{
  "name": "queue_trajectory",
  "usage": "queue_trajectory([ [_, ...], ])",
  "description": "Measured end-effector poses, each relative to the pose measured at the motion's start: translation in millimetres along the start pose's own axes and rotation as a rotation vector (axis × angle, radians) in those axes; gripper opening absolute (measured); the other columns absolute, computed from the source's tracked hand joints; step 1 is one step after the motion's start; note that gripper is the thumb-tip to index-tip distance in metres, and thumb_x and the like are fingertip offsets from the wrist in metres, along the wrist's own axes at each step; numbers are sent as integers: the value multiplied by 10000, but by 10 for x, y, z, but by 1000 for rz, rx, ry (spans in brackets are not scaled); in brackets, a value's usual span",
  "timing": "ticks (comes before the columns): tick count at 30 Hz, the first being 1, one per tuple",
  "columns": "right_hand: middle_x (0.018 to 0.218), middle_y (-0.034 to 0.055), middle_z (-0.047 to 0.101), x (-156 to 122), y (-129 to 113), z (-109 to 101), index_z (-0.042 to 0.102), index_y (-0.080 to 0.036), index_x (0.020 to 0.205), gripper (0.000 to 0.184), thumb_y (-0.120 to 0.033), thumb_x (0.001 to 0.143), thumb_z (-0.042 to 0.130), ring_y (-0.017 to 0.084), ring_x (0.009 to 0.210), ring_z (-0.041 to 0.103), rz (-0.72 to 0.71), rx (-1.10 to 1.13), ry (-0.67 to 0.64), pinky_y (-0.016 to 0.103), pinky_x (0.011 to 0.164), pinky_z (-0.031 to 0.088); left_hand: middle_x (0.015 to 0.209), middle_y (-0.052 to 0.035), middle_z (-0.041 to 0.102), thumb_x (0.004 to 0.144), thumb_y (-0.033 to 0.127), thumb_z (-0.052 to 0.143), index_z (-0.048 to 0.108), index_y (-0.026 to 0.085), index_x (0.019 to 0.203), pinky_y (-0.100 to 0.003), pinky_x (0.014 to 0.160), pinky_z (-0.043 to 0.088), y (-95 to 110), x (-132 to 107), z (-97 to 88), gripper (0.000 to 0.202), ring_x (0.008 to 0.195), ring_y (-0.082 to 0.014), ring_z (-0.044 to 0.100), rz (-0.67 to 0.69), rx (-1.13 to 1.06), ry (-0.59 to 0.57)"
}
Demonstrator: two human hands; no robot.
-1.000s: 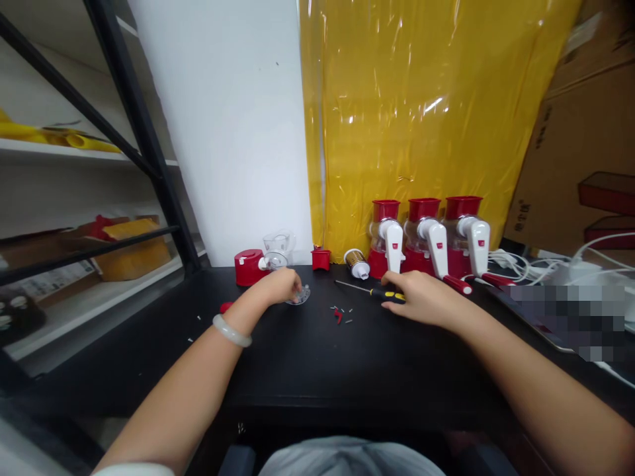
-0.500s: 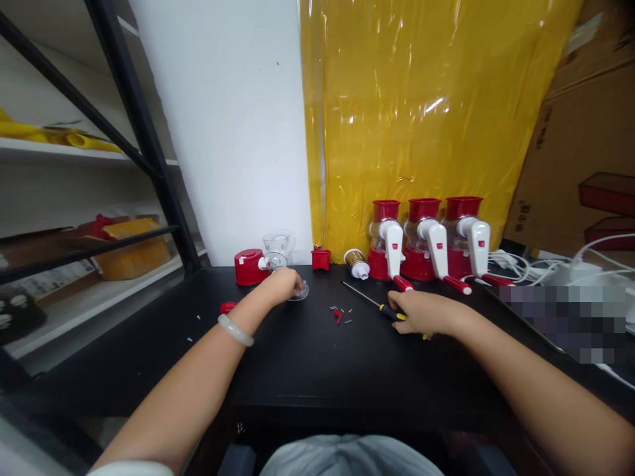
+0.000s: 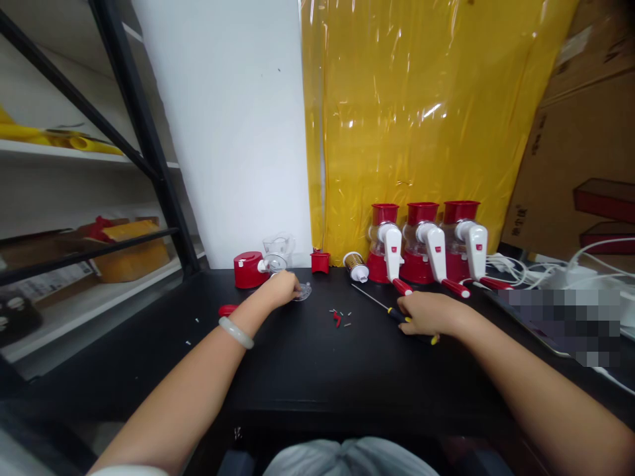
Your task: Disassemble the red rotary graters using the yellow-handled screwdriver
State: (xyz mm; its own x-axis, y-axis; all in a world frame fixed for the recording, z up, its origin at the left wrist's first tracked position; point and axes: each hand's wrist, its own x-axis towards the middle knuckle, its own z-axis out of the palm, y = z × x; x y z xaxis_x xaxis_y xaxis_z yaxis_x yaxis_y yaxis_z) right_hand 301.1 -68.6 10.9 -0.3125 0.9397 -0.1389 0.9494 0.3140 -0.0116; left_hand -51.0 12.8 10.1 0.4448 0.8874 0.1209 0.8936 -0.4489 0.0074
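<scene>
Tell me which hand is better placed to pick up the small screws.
Probably left: the left hand, on the clear disc, is nearer the screws; the right hand grips the screwdriver.

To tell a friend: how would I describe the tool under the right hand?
Find the yellow plastic sheet, with three red crank machines before it. On the black table just in front is the screwdriver: the only long thin metal rod, its black and yellow handle under the right hand.
</scene>
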Motion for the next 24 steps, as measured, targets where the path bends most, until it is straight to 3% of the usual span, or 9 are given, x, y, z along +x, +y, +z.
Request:
queue_trajectory([
  [9, 958, 207, 716, -38, 30, -7, 700, -135, 860, 265, -366, 731, 688, 366, 861, 708, 79, -148, 33, 377, 616, 480, 914, -109, 769, 800, 205, 623, 782, 181, 902, -265, 749, 474, 77, -49, -27, 191, 853, -224, 697, -68, 86, -4],
  [13, 918, 183, 722, -29, 137, -40, 695, -148, 801, 197, -309, 691, 720, 349, 831, 712, 132, -153, 27, 369, 605, 483, 1088, -142, 739, 803, 218, 609, 748, 167, 1064, -327, 826, 503, 184, -90, -71, 300, 995, -282, 683, -113, 99, 93],
  [15, 848, 146, 717, 12, 231, -38, 681, -162, 746, 141, -273, 668, 721, 321, 785, 710, 132, -111, 1, 353, 591, 476, 1141, -123, 723, 847, 234, 562, 751, 179, 1031, -339, 915, 492, 313, -55, -94, 269, 1074, -273, 659, -39, 65, 175],
  [17, 822, 104, 708, 80, 339, -10, 674, -180, 758, 136, -232, 641, 717, 284, 759, 701, 103, -24, -18, 332, 588, 472, 1221, -118, 688, 879, 273, 552, 733, 171, 1071, -343, 1019, 451, 494, 48, -103, 282, 1154, -257, 621, 95, 0, 218],
  [19, 905, 71, 713, 162, 443, 34, 663, -203, 865, 259, -208, 614, 726, 250, 806, 693, 49, 101, 35, 306, 620, 476, 1314, -144, 629, 876, 297, 580, 657, 140, 1225, -365, 1073, 419, 709, 221, -92, 390, 1250, -268, 560, 208, -10, 226],
  [21, 944, 68, 710, 236, 525, 75, 637, -201, 895, 277, -284, 650, 736, 235, 828, 683, 18, 184, 55, 298, 643, 477, 1418, -168, 538, 857, 294, 615, 579, 140, 1327, -397, 1106, 390, 928, 448, -61, 496, 1330, -291, 485, 299, 16, 245],
  [24, 921, 73, 708, 292, 590, 90, 615, -188, 858, 236, -302, 681, 722, 233, 817, 670, 18, 194, 57, 299, 635, 464, 1460, -176, 486, 857, 256, 610, 566, 141, 1331, -412, 1087, 409, 1184, 812, 23, 490, 1352, -307, 453, 345, 68, 242],
])
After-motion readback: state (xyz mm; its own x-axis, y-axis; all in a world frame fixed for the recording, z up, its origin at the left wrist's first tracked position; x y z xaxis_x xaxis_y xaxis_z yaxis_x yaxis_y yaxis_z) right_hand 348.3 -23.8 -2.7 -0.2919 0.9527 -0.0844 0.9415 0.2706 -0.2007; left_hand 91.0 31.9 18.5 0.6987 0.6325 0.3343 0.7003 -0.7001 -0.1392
